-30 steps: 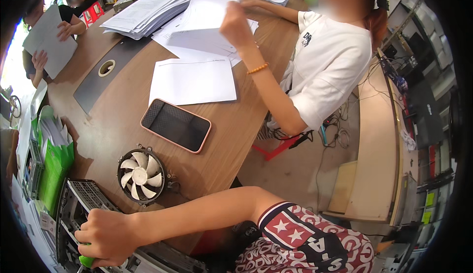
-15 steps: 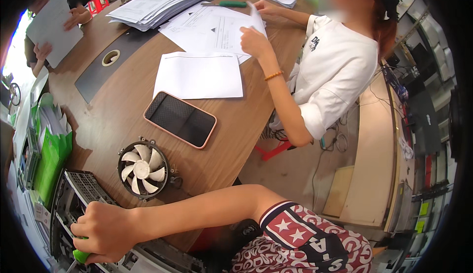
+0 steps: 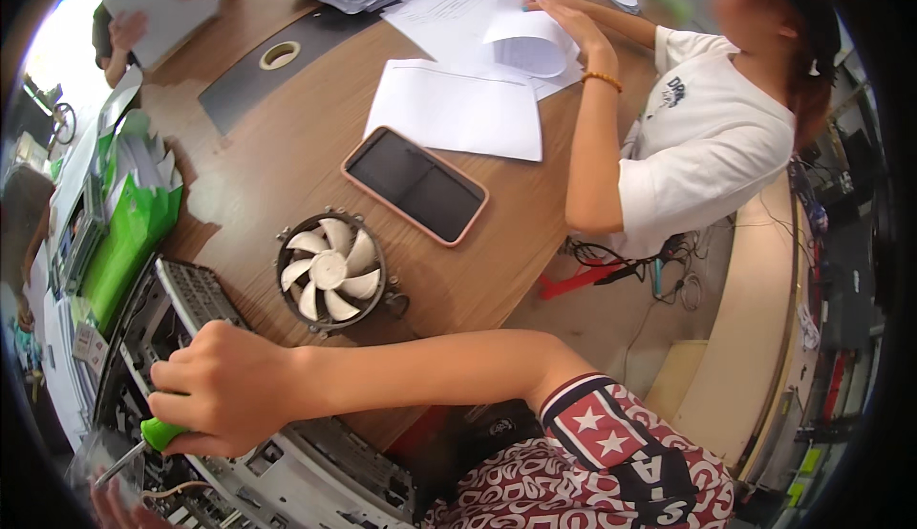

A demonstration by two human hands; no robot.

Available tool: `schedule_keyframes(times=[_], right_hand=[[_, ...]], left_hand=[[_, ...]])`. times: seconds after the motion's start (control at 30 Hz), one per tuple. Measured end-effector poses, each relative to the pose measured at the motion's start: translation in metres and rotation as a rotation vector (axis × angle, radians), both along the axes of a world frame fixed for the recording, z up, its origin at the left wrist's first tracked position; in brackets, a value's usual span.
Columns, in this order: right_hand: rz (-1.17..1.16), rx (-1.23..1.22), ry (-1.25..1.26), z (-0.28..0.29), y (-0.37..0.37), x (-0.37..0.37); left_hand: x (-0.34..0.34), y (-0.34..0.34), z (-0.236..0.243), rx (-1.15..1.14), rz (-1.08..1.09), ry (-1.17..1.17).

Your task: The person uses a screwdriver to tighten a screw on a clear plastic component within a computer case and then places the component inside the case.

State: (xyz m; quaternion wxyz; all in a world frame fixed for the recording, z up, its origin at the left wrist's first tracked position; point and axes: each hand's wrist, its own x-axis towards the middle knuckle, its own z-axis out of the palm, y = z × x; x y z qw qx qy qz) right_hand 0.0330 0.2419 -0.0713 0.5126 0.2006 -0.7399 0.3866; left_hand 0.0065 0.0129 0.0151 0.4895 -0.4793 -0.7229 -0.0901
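Note:
My right hand (image 3: 229, 391) is closed round the green handle of a screwdriver (image 3: 160, 433), whose metal shaft slants down to the left. Beneath it lies an opened computer case (image 3: 325, 467) with a grey metal frame and wiring inside. Part of my left hand (image 3: 119, 502) shows at the lower left rim, beside the screwdriver's tip; its fingers are blurred and mostly cut off. Just beyond the case a round CPU cooler fan (image 3: 330, 269) with pale blades rests on the wooden table (image 3: 258, 176).
A pink-cased phone (image 3: 415, 185) lies past the fan, near white papers (image 3: 458, 109). Tape (image 3: 280, 55) sits farther left. A green bag of papers (image 3: 143, 204) stands at left. Across the right side sits a person in white (image 3: 707, 137), hands on sheets; another holds a grey panel (image 3: 158, 4).
The view has shifted, so the table's things sit farther right and higher. More of the screwdriver's shaft and part of my left hand now show. The seated person's hand has moved over a curled sheet.

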Motion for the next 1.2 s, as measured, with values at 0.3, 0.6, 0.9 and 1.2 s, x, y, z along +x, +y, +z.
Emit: schedule_keyframes(times=[0.3,0.6,0.9,1.2], right_hand=[[0.003,-0.009,0.124,0.003,0.011,-0.002],[0.067,0.081,0.177,0.002,0.007,-0.005],[0.068,0.067,0.130,0.005,0.008,-0.002],[-0.058,0.084,0.124,0.004,0.010,0.001]], left_hand=[[0.020,0.017,-0.022,-0.350,0.049,-0.166],[0.016,-0.013,-0.043,-0.178,-0.004,-0.322],[0.017,0.003,-0.019,-0.230,0.063,-0.300],[0.014,0.015,-0.011,-0.240,0.053,-0.269]])
